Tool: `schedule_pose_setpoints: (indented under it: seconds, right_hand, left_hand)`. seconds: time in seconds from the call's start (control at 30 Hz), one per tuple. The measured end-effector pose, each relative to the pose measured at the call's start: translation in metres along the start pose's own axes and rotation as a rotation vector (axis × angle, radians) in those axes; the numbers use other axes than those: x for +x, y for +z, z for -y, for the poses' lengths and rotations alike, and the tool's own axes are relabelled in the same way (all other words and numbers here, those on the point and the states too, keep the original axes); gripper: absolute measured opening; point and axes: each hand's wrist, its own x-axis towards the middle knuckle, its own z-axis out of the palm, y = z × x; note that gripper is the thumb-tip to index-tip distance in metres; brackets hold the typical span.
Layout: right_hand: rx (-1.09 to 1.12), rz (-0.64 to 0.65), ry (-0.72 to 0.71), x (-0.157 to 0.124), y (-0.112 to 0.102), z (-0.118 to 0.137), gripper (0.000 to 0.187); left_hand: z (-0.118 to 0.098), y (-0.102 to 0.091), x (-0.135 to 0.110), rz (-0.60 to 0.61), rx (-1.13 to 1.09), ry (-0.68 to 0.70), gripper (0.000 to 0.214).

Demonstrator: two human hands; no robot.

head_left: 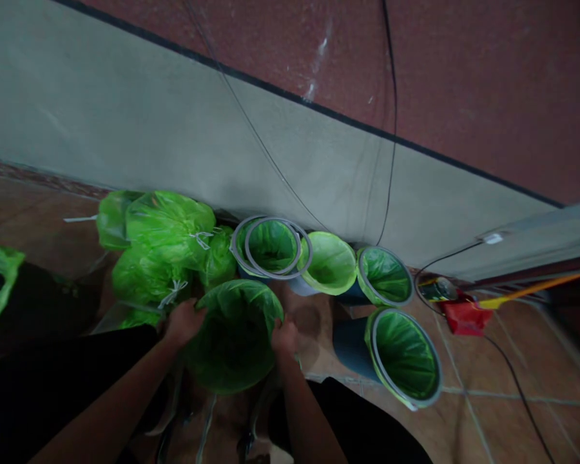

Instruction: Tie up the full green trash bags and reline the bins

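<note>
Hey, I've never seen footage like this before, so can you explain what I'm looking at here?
Sure. There's no machine, just a person's two bare hands. The single picture comes from a camera worn on the head, looking forward and down, so the arms enter from the bottom.

The left hand and right hand grip opposite sides of the edge of a wide-mouthed green plastic bag. It's too dark to tell what's inside.

On the brown tiled floor, a heap of tied bright green plastic bags sits to the left. Ahead and to the right stand round plastic bins with green liners; farther right is a red object with a yellow handle.
</note>
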Motion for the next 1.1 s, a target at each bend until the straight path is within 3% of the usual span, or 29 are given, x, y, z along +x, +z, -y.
schedule_pose_setpoints:
  seconds: [0.13,0.23,0.37,0.47,0.57,0.73,0.93,1.1]
  right_hand:
    - [0.039,-0.106,0.145,-0.027,0.008,-0.004,0.035]
    - [0.069,-0.175,0.121,-0.012,-0.003,0.010,0.042]
    - [0.110,0.040,0.063,0.038,-0.020,0.033,0.034]
    - [0.142,0.122,0.036,0.063,-0.021,0.038,0.030]
    - [0.315,0.121,0.031,0.068,-0.014,0.034,0.025]
    - [0.581,0.013,0.119,0.064,-0.005,0.030,0.020]
    - [0.590,-0.103,0.000,0.053,-0.004,0.027,0.021]
    - [0.442,-0.073,-0.187,0.031,-0.007,0.016,0.008]
  left_hand:
    - [-0.018,-0.015,0.021,-0.080,0.001,-0.016,0.034]
    - [-0.037,-0.026,0.039,-0.024,0.018,-0.011,0.049]
    - [-0.058,-0.028,0.054,0.076,0.078,0.005,0.052]
    - [-0.065,-0.023,0.059,0.148,0.115,0.054,0.046]
    - [-0.063,-0.020,0.060,0.160,0.077,0.127,0.039]
    - [-0.057,-0.015,0.059,0.046,-0.118,0.200,0.029]
    - [-0.048,-0.010,0.046,-0.126,-0.102,0.352,0.025]
    - [-0.031,-0.007,0.029,-0.077,0.035,0.446,0.022]
